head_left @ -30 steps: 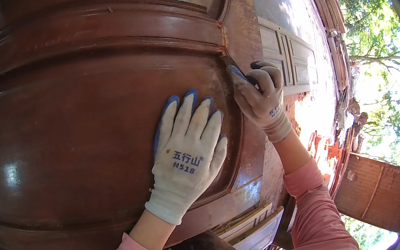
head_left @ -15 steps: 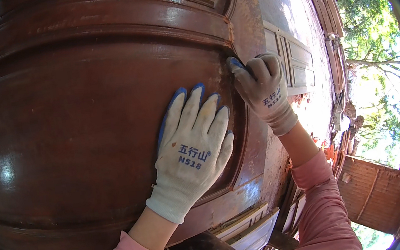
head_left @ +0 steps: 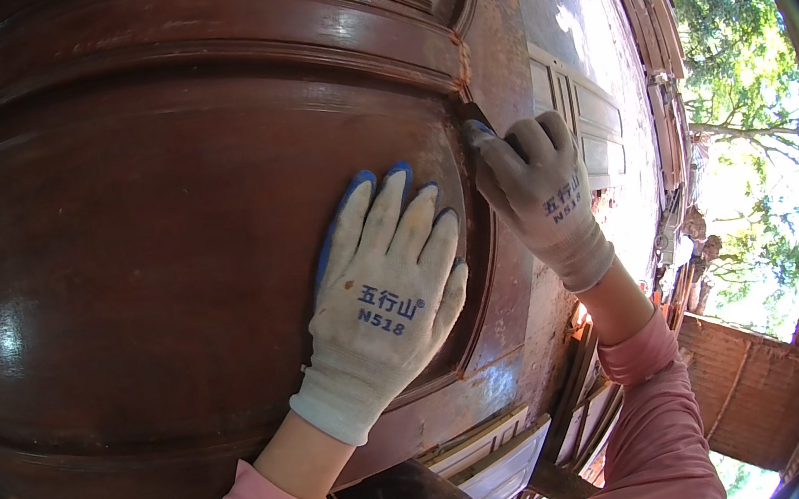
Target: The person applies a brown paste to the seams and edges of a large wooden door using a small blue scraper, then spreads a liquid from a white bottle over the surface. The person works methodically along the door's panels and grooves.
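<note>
The left hand (head_left: 388,296) lies flat on the raised panel of a dark red-brown wooden door (head_left: 146,242), fingers spread and pressed to the wood, steadying it. At its two o'clock the right hand (head_left: 542,195) is curled shut around a small dark tool (head_left: 475,118), of which only the tip shows, set into the moulded groove where the panel meets the frame, near the panel's upper right corner. What kind of tool it is cannot be told.

To work this groove well, the tip probably wants to stay seated in the hollow and follow the curve of the moulding, with steady, light pressure so it does not skip onto the glossy panel face. The bracing hand seems best kept close, but clear of the tool's path.

Counted: one door under the hands, two gloved hands, one tool. At three o'clock, more pale panelled doors (head_left: 595,123) lie stacked in sunlight; their number is unclear.
</note>
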Motion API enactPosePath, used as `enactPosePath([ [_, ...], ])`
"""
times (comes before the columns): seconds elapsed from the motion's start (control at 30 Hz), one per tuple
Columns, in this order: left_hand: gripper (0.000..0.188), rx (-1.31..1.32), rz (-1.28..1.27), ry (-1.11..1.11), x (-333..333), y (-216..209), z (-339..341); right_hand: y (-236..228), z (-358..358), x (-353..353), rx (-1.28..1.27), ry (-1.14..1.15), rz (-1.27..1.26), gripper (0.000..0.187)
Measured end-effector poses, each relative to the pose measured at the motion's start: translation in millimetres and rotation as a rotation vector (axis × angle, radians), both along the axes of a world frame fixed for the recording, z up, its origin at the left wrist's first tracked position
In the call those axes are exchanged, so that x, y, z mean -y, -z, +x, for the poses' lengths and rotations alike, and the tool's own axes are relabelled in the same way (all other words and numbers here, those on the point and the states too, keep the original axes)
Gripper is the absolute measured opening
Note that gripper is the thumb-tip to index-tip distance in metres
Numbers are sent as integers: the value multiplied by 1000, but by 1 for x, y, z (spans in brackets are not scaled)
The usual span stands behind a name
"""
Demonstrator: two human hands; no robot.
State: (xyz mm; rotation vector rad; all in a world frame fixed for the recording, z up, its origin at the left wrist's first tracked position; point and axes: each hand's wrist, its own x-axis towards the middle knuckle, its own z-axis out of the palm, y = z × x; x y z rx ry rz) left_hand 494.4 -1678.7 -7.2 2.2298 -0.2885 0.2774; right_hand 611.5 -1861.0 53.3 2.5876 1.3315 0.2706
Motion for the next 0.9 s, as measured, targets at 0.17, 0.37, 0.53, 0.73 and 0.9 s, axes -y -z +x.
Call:
enactPosePath([
  [0.17, 36, -5, 0, 0, 0, 1, -1, 6, 6, 3, 16, -72, 22, 18],
  [0.37, 38, -12, 2, 10, -1, -1, -1, 11, 14, -6, 104, -70, -110, 12],
  [0.53, 35, -23, 1, 6, -1, -2, 0, -4, 11, -22, 76, -24, -175, 10],
  [0.73, 35, -39, -19, 20, -5, -7, 2, -32, 35, -14, -236, 123, 200, 24],
  [0.9, 34, -25, -24, -22, -21, -13, 18, -34, 87, 4, -165, 257, 409, 28],
])
